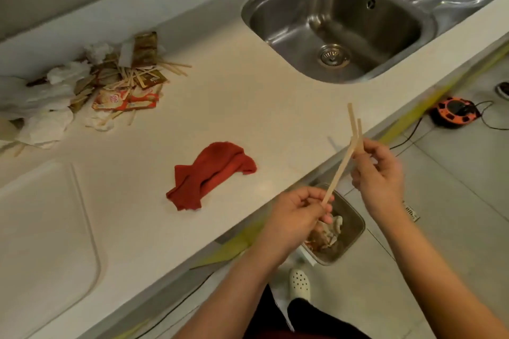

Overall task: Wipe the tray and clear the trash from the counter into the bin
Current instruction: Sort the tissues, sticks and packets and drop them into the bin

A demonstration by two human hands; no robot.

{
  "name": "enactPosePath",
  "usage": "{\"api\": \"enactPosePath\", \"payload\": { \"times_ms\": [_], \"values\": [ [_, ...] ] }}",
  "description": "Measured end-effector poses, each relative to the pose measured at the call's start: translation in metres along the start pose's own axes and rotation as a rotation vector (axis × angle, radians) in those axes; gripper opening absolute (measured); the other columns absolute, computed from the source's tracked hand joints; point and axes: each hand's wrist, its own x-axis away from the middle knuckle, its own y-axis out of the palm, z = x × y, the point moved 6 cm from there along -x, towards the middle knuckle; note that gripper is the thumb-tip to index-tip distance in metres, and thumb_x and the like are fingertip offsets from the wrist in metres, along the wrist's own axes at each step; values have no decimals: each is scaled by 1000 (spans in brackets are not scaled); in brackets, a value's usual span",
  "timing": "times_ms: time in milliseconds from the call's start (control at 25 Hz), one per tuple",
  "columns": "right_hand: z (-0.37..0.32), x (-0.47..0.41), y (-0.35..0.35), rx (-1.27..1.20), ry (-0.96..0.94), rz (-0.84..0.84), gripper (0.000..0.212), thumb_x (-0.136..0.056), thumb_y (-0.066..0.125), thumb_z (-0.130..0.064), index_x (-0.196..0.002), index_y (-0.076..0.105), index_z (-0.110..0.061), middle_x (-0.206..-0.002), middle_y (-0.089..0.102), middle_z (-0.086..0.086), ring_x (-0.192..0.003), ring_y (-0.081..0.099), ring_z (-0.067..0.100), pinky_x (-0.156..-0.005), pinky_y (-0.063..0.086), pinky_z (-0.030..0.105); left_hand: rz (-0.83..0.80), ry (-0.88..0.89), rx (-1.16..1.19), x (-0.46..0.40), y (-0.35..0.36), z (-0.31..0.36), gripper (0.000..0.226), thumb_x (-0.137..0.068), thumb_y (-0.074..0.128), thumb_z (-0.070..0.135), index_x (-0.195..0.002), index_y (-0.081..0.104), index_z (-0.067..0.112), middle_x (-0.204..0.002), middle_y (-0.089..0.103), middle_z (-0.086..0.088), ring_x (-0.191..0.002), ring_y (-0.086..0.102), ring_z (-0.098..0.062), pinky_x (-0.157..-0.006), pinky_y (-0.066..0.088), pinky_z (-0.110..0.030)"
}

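Left hand: the left hand [298,213] has its grip closed in a pinch on the lower end of the wooden sticks [347,152], just above the bin.
Right hand: the right hand [378,170] has its grip closed on the same sticks higher up, thumb and fingers curled round them; two stick ends rise above this grip.
Bin: the metal bin [348,231] stands on the floor below both grips, beyond the counter [248,107] edge, with wrappers and paper inside.
Cloth: a red cloth [209,176] lies crumpled on the counter, left of the left grip, apart from it.
Trash: a pile of trash [110,85], made of sachets, sticks and tissues, sits well to the left of both grips, near the wall.
Tray: a white tray [46,217] lies flat on the counter, far left of the grips.
Sink: a steel sink [338,27] lies beyond the grips.
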Motion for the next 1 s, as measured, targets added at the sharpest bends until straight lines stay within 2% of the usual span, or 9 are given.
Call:
{"api": "enactPosePath", "payload": {
  "times_ms": [160, 240, 400, 520, 600, 680, 760, 840, 1000],
  "values": [
    [61, 21, -64, 103, -13, 111, 21, -88, 53, -22, -81, 63, -39, -57, 54, -18, -45, 42, 0, -42, 33, 14, -56, -191, -138, -16, 35, -73, 31, -85, 54, -4, -72, 62, 23, -62, 60, 8, -50, 52, 0, -47, 40, -14],
    [108, 39, -87, 227, 111, 115, 32, -90, 53, -12, -78, 64, -40, -63, 55, -17, -47, 47, 1, -44, 37, 14, -31, -334, -220, -19, 38, -114, 23, -84, 57, 1, -75, 61, 21, -66, 58, 5, -52, 52, -3, -45, 39, -16],
    [198, 75, -110, 553, 659, -129, 20, -89, 48, -1, -94, 67, -6, -65, 51, 4, -54, 47, 15, -48, 40, 26, 43, -518, -308, -25, 28, -169, 17, -84, 58, 6, -97, 65, 12, -71, 61, 4, -56, 54, -6, -44, 40, -18],
    [229, 95, -121, 744, 955, -275, 20, -88, 50, -7, -101, 64, -1, -69, 53, 11, -58, 48, 21, -50, 42, 26, 87, -567, -378, -30, 26, -186, 22, -84, 56, 4, -103, 67, 5, -85, 69, -7, -56, 54, -6, -44, 40, -16],
    [233, 89, -113, 760, 967, -278, 25, -88, 49, -8, -103, 64, 5, -70, 55, 12, -59, 52, 23, -52, 46, 29, 111, -581, -418, -35, 26, -188, 20, -86, 53, 4, -100, 67, 3, -79, 67, -6, -55, 53, -7, -42, 38, -16],
    [229, 73, -97, 753, 921, -258, 28, -90, 48, -12, -106, 64, 5, -71, 58, 11, -68, 61, 29, -64, 54, 34, 122, -578, -383, -44, 27, -180, 20, -87, 52, 5, -101, 66, 4, -69, 58, 0, -58, 52, -8, -44, 41, -16],
    [221, 59, -81, 728, 859, -216, 35, -92, 50, -20, -120, 58, -1, -94, 64, 14, -89, 65, 31, -75, 53, 33, 71, -551, -335, -52, 34, -168, 19, -89, 53, 15, -107, 60, 14, -80, 54, 1, -72, 53, -13, -65, 47, -24],
    [215, 48, -72, 739, 754, -218, 44, -92, 51, -21, -134, 47, -9, -124, 58, 15, -106, 59, 30, -84, 47, 31, 25, -526, -359, -57, 38, -159, 28, -92, 54, 26, -119, 53, 21, -100, 52, 4, -90, 50, -17, -81, 42, -28],
    [215, 53, -74, 695, 712, -200, 37, -89, 50, -14, -125, 55, -10, -112, 62, 14, -92, 58, 25, -79, 44, 28, 4, -461, -382, -58, 36, -148, 22, -91, 55, 20, -111, 61, 18, -103, 57, 2, -94, 50, -16, -73, 41, -24]
  ]
}}
